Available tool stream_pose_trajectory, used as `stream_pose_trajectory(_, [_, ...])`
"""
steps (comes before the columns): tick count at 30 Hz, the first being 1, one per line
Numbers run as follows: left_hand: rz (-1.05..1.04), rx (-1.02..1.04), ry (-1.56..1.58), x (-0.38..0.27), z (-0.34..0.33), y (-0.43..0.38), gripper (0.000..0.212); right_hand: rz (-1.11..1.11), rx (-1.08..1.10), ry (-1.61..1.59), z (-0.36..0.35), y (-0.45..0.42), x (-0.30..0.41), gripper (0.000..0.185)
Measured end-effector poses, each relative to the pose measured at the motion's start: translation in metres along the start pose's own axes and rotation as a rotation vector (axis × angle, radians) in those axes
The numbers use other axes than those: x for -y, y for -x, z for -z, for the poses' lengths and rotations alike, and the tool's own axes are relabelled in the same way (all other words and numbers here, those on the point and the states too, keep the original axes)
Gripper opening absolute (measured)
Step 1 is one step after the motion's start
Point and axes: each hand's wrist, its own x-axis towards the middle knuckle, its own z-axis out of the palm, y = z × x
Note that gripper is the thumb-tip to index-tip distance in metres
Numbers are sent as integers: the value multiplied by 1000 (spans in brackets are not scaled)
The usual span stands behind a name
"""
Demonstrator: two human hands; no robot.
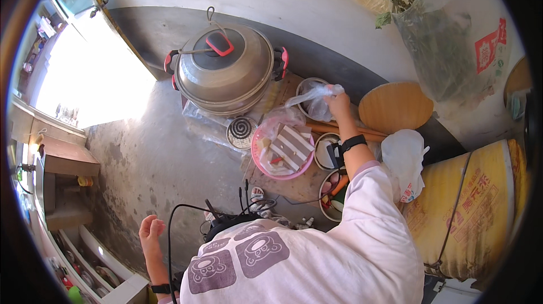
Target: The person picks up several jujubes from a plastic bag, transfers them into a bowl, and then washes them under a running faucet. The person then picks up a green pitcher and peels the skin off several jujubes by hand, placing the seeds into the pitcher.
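Note:
My right hand (pixel 338 103) pinches a thin clear plastic bag (pixel 319 99) over a round metal bowl (pixel 302 84) by the wall. The bag hangs partly inside the bowl, and what lies under it cannot be made out. Just below stands a pink plastic basket (pixel 256 157), holding plastic film and a brown-and-white striped piece (pixel 292 147). My left hand (pixel 151 232) hangs apart at the lower left, fingers loosely bent and nothing in it.
A large lidded metal pot (pixel 237 66) stands at the back, beside a tin with a black coil (pixel 242 133). Vegetables fill a bowl (pixel 322 204) by my right arm. A round wooden board (pixel 394 106) leans on the wall near a yellow sack-covered bundle (pixel 462 206). Drawers (pixel 85 257) line the left.

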Motion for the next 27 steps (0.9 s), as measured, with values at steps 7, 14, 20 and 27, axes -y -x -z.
stream_pose_trajectory(7, [-44, 12, 47, 14, 39, -2, 18, 129, -75, 202, -1, 77, 18, 68])
stream_pose_trajectory(14, [-32, -53, 116, 57, 140, 19, 20, 517, -512, 144, -37, 150, 134, 52])
stream_pose_trajectory(20, [-41, -230, 332, 121, 267, 58, 21, 546, 32, -169, -147, 305, 253, 26])
stream_pose_trajectory(27, [-90, -515, 519, 187, 389, 134, 17, 569, 731, -259, -302, 405, 372, 14])
